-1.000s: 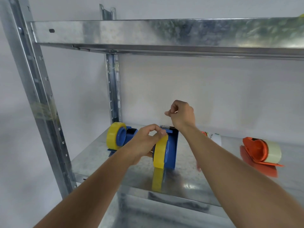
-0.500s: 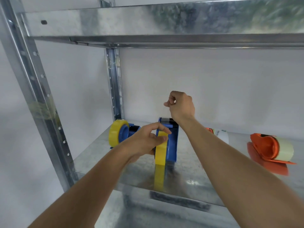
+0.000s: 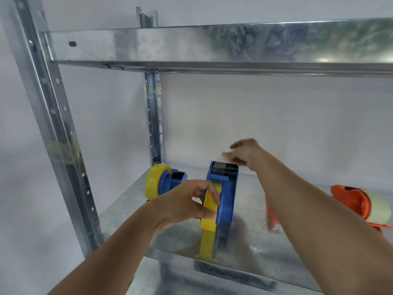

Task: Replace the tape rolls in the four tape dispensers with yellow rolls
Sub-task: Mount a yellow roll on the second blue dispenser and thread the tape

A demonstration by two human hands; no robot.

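A blue tape dispenser (image 3: 227, 194) stands on the metal shelf (image 3: 255, 248) with a yellow roll (image 3: 209, 209) in it. My left hand (image 3: 187, 204) grips that yellow roll from the left, thumb and fingers curled round its rim. My right hand (image 3: 244, 153) hovers blurred just behind the dispenser's toothed blade, fingers spread. Further back left lies a second blue dispenser (image 3: 170, 183) with a yellow roll (image 3: 154, 180). At the right an orange dispenser (image 3: 350, 201) holds a pale clear roll (image 3: 379, 209). Another orange dispenser (image 3: 271, 218) shows partly behind my right forearm.
The shelf unit's upper shelf (image 3: 212, 45) hangs low overhead. Metal uprights stand at the front left (image 3: 55, 128) and back left (image 3: 154, 116). A white wall closes the back. The shelf's front edge (image 3: 234, 271) runs below my arms.
My right hand has opened from a pinch above the blade and dropped lower toward the right. My left hand keeps its hold on the yellow roll. The view has shifted slightly.
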